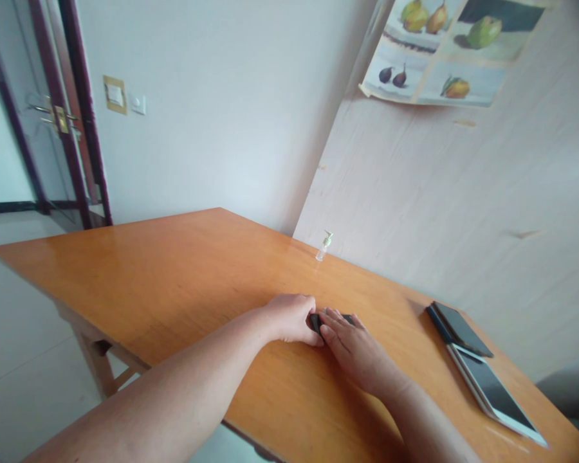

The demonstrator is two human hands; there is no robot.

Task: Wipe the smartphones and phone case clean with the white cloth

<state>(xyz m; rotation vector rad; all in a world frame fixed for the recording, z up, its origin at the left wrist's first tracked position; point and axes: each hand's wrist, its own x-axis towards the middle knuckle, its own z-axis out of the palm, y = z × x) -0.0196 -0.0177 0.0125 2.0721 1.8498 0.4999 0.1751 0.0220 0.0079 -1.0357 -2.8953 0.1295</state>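
A small black flat object (315, 323), which looks like a phone, lies on the orange wooden table (174, 276) under both hands. My left hand (293, 318) grips its left end, with the thumb on the near side and the fingers curled round the far side. Across its top lies my right hand (350, 347), palm down with the fingers stretched out flat. Most of the object is covered, so its exact kind cannot be made out.
Near the table's far edge stands a small clear pump bottle (322, 247). To the right lie a white-framed tablet (496, 389) and a dark flat case (463, 331). A panel with a fruit poster (429, 61) leans behind; a door (53, 116) is at the left.
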